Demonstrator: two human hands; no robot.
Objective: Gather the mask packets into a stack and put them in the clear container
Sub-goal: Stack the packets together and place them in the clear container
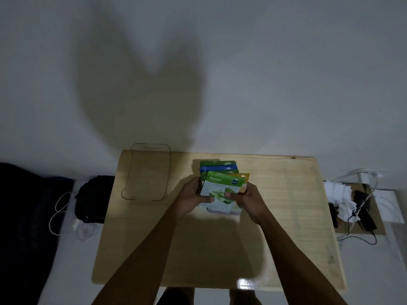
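Dim light covers a pale wooden surface point(286, 205) set against a plain white wall point(286, 73), with a large shadow cast on the wall above it. I see both hands meeting over the middle of the surface. My left hand point(193, 198) grips the left edge of the mask packets point(222, 188), thumb laid across the front of the top packet and fingers point(196, 183) curled behind the bundle. My right hand point(248, 200) grips the right edge the same way, thumb on the front, the other fingers hidden behind. Both hands are clamped on the packets. The bundle is fanned, not squared: a green packet marked Aloe Vera sits in front, with blue, green and yellow edges showing behind it. I cannot tell whether its lower edge touches the surface. The clear container point(146, 172) stands at the far left corner, well apart from the packets. Cables and a dark bag point(94, 199) lie off to the left; papers point(339, 194) and cords lie off to the right.
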